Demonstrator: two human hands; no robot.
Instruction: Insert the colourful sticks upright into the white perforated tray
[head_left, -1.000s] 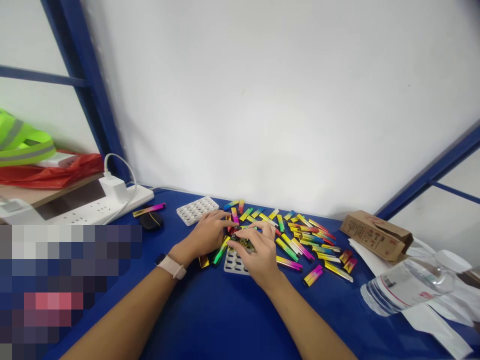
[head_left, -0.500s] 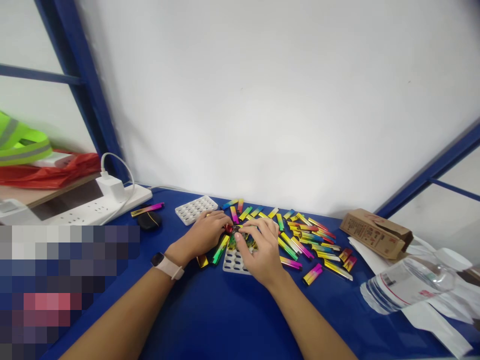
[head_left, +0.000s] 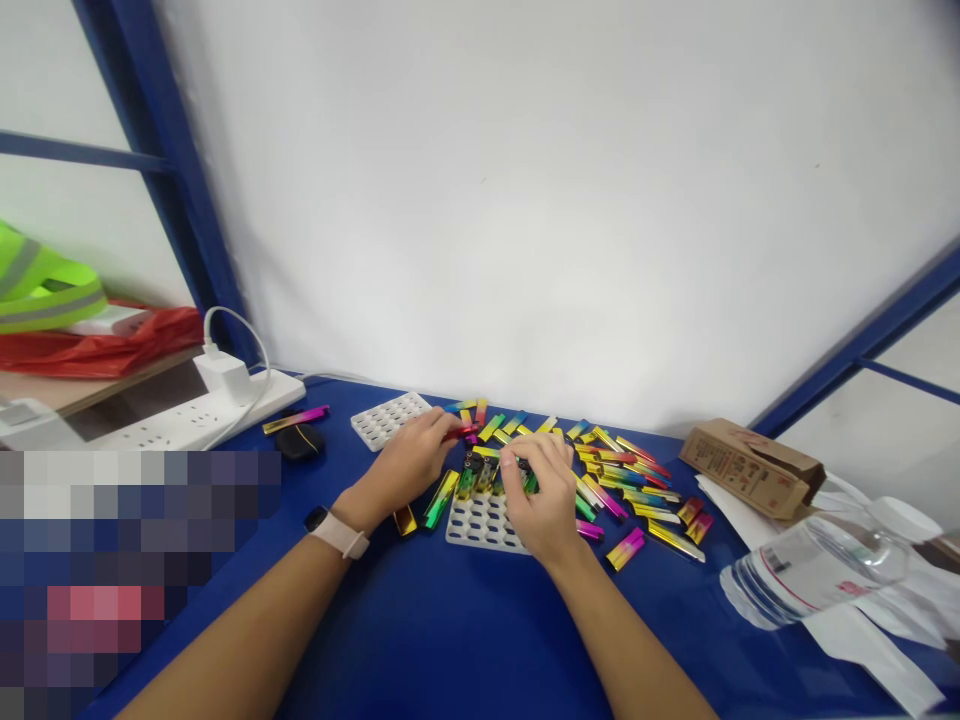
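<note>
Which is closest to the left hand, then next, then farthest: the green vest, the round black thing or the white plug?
From the left hand:
1. Round black thing: just left, on the table.
2. White plug: farther left, on the power strip.
3. Green vest: far left.

To your left, a white power strip (head_left: 176, 425) holds a plugged-in white adapter (head_left: 223, 375); beyond it, a neon-yellow reflective vest (head_left: 41, 275) lies over a red plastic bag (head_left: 112, 350). To your right, a clear water bottle (head_left: 817, 565) lies near an open cardboard box (head_left: 754, 468).
</note>
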